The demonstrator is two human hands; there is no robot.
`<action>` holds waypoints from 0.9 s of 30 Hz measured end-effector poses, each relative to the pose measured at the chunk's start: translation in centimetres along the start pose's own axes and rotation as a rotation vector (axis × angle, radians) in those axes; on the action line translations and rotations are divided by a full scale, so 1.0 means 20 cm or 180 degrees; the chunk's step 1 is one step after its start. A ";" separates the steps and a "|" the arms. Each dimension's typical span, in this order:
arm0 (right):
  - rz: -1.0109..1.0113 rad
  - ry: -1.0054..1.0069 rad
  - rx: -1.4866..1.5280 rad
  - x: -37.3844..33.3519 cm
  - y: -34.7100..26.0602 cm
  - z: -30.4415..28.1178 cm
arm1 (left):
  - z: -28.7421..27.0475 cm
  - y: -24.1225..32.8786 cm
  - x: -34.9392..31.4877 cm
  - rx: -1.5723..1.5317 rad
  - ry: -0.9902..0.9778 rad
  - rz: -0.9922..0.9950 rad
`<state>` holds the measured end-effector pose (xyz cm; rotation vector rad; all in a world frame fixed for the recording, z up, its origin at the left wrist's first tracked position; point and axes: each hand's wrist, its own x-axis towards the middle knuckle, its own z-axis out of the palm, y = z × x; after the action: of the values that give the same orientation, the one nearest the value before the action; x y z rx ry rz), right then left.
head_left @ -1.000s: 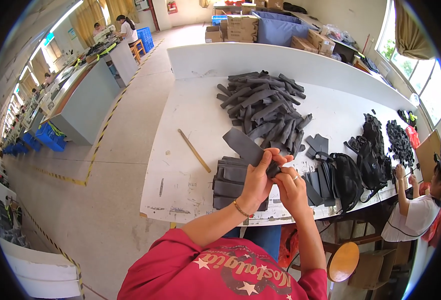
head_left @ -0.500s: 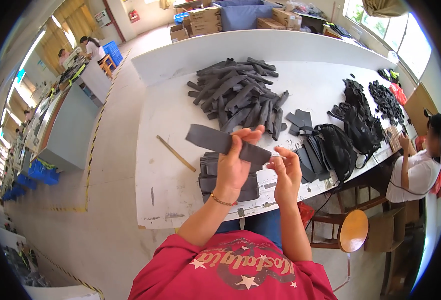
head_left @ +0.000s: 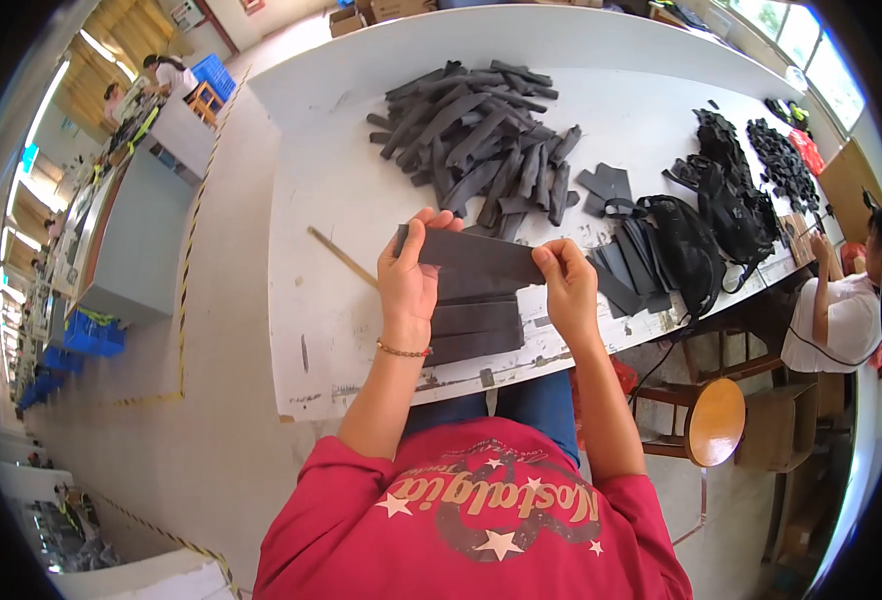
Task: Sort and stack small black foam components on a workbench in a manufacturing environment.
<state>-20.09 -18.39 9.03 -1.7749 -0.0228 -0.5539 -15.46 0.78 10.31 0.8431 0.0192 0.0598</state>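
Dark-grey strip (head_left: 476, 254) positioned above the white tabletop (head_left: 331, 330); left hand (head_left: 408, 285) and right hand (head_left: 570, 290) raised, fingers (head_left: 439, 218) pinching opposite ends. Beyond, left: long workstation (head_left: 141, 240), apparently cluttered, beside grey floor (head_left: 226, 400).

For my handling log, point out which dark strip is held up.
The dark strip spanning from the left hand to the right hand; strips in the heap and the stack rest on the table.
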 end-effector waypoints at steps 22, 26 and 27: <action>0.0065 -0.0106 -0.3389 0.01 0.67 -0.45 | 0.20 -0.77 1.04 0.3984 -0.0996 0.0404; -0.0005 -0.0855 -0.4164 -0.02 0.79 -0.51 | 0.14 -1.03 1.16 0.5089 -0.0849 0.0679; -0.0305 -0.1019 -0.4239 -0.03 0.80 -0.52 | 0.14 -1.05 1.16 0.5119 -0.0901 0.0692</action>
<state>-19.44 -32.37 -3.95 -3.1633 0.0537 -0.3313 8.81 -13.79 -3.27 2.4532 -0.3342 0.1305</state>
